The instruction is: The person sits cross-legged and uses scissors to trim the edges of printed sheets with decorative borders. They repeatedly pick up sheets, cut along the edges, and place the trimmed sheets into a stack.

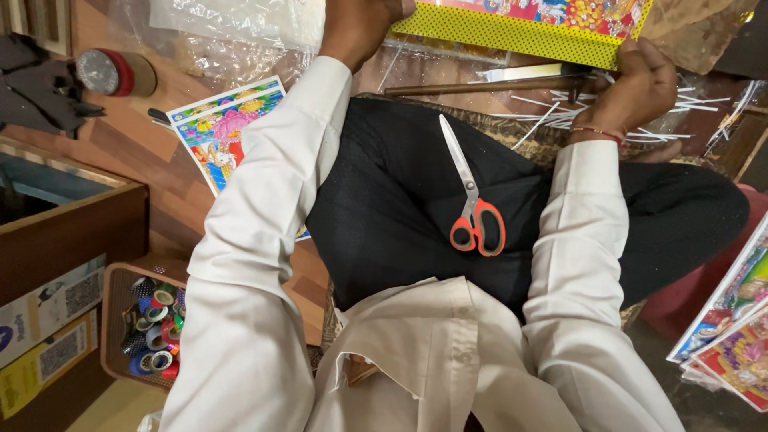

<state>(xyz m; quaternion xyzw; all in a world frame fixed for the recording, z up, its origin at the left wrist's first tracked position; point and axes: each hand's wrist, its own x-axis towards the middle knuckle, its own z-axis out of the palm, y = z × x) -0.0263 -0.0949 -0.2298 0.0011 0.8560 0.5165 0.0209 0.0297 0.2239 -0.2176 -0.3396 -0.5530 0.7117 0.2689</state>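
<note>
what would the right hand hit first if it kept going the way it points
The right hand already touches the yellow-edged picture frame, so it would press into that frame first; depth beyond is unclear.

One pair of orange-handled scissors (472,204) lies on the lap. One yellow-bordered picture (520,28) sits at the top, held by two hands: left hand (360,24), right hand (636,84). One colourful print (220,132) lies on the floor, at least two more prints (732,328) at the right. One basket (116,320) holds many tape rolls, too crowded to count. One roll (116,74) stands apart
</note>
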